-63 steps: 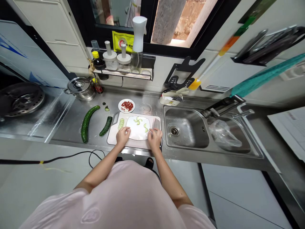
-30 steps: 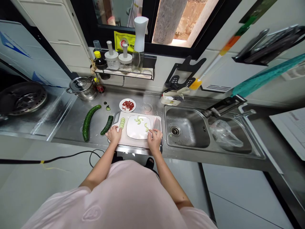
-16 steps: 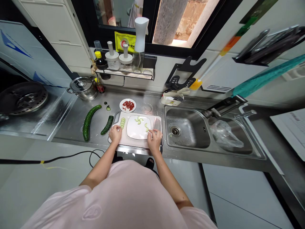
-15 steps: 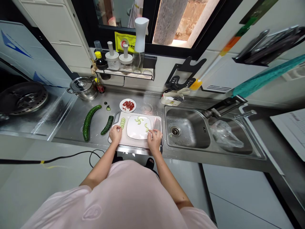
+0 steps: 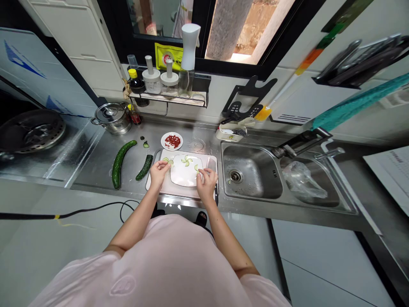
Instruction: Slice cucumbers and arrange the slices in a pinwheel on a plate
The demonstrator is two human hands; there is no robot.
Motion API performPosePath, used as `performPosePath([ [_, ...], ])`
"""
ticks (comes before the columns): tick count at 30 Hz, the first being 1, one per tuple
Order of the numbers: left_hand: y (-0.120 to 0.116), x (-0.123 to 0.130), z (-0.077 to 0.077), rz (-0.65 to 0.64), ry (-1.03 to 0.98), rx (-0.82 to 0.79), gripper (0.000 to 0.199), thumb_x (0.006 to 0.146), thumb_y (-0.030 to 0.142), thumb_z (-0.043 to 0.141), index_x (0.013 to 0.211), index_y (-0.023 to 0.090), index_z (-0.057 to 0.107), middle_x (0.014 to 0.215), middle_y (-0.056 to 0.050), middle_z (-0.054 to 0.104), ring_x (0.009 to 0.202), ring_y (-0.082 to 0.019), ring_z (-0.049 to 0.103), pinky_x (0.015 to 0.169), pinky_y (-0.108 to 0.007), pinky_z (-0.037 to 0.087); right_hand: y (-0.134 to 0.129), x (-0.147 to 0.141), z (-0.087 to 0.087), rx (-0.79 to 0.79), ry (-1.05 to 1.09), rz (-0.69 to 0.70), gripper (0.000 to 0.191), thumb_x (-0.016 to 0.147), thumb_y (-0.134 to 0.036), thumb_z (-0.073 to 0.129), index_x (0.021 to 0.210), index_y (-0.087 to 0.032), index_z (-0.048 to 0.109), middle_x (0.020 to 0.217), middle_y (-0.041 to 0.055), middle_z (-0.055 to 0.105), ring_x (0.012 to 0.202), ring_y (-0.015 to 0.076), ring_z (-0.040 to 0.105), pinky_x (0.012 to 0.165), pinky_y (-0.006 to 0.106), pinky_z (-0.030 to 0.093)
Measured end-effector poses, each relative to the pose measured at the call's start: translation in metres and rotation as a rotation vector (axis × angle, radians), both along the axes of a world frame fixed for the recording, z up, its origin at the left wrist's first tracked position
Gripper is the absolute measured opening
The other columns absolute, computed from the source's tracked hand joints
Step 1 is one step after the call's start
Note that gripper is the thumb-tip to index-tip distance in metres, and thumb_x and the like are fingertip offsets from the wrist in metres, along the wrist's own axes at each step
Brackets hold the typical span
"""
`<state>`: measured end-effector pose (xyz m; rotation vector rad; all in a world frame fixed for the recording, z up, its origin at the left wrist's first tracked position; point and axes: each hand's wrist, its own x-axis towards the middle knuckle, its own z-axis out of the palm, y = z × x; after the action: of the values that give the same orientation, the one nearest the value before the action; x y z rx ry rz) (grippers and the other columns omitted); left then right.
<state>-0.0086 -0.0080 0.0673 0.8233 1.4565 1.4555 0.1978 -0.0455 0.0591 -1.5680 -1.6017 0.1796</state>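
My left hand (image 5: 159, 174) is over the left side of the white cutting board (image 5: 166, 189), its fingertips pinching a thin cucumber slice (image 5: 171, 162) near the plate's edge. More pale green slices lie just beyond those fingers, partly hidden. On the board rests a white square plate (image 5: 183, 177), with several slices fanned out (image 5: 185, 160) near its far side. My right hand (image 5: 207, 183) is at the plate's right edge, thumb and forefinger closed at another cucumber slice (image 5: 196, 167). A knife blade (image 5: 211, 163) lies on the board beyond that hand.
A cut cucumber piece (image 5: 144, 167) and a whole cucumber (image 5: 120, 164) lie left of the board. Behind it stands a small plate of chopped red pieces (image 5: 172, 141). A lidded pot (image 5: 111, 118) is at back left; a double sink (image 5: 252, 170) is at right.
My left hand has moved up and right from the row of slices, now with a slice in its fingertips. My right hand has shifted slightly at the plate's right edge.
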Motion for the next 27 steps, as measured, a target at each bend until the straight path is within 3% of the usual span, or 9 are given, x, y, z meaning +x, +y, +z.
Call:
performPosePath([
  [4,-0.007,0.012,0.026,-0.032,-0.061,0.022,0.033,0.058,0.033,0.077,0.080,0.014,0.061,0.070,-0.001,0.063,0.067,-0.011,0.060,0.069,-0.025,0.049,0.005,-0.008,0.019,0.045,0.003,0.027,0.023,0.087,-0.025,0.047,0.102,-0.020,0.064,0.105,0.0091,0.052,0.107,0.0229,0.045,0.094,0.042,0.035],
  [9,-0.013,0.019,0.043,-0.062,-0.082,0.035,0.032,0.057,0.031,0.078,0.079,0.014,0.061,0.069,-0.001,0.063,0.066,-0.011,0.061,0.070,-0.026,0.050,0.010,-0.016,0.045,0.071,0.009,0.071,0.023,0.088,-0.027,0.047,0.103,-0.021,0.063,0.103,0.0088,0.053,0.105,0.0226,0.048,0.093,0.042,0.036],
  [18,-0.021,0.027,0.058,-0.130,-0.097,0.053,0.032,0.060,0.032,0.078,0.080,0.015,0.060,0.070,0.000,0.063,0.070,-0.013,0.063,0.072,-0.027,0.050,0.023,-0.025,0.085,0.029,0.106,0.227,0.025,0.089,-0.033,0.048,0.106,-0.021,0.061,0.103,0.0061,0.058,0.103,0.0203,0.050,0.093,0.037,0.037],
  [27,-0.022,0.032,0.062,-0.161,-0.153,0.085,0.031,0.058,0.029,0.079,0.079,0.015,0.062,0.071,0.000,0.062,0.067,-0.009,0.059,0.068,-0.022,0.047,0.039,-0.035,0.091,-0.116,0.205,0.475,0.019,0.086,-0.035,0.055,0.100,-0.025,0.065,0.103,0.0039,0.063,0.105,0.0206,0.051,0.096,0.038,0.036],
])
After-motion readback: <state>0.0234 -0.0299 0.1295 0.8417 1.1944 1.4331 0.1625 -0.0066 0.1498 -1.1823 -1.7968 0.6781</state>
